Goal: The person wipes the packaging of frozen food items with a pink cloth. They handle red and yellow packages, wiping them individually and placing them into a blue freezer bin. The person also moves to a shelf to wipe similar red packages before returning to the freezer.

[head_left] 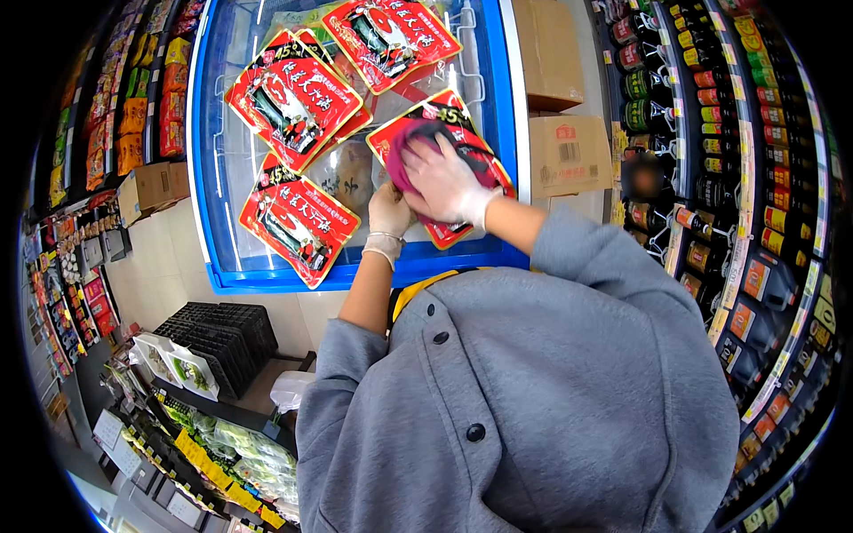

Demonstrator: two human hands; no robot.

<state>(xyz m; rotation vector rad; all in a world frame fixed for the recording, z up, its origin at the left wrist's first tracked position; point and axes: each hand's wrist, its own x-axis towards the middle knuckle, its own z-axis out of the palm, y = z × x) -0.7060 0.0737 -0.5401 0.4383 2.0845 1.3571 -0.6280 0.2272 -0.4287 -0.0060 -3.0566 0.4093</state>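
Note:
My right hand (443, 176), in a thin whitish glove, presses a magenta cloth (402, 160) flat on a red foil food packet (440, 110). The cloth is bunched under the palm and fingers. My left hand (388, 212), gloved too, is at the lower left edge of that packet, its fingertips hidden beside the cloth; whether it grips the packet or the cloth cannot be told. More red packets lie on the glass lid of a blue chest freezer: one at the lower left (300, 220), an overlapping pile at the left (293, 100), and some at the top (390, 40).
The blue freezer rim (280, 278) runs close before my body. Cardboard boxes (570, 156) stand right of the freezer, beside shelves of bottles (756, 286). Black plastic crates (220, 340) are at the lower left, near a vegetable display (246, 460). Snack shelves stand far left.

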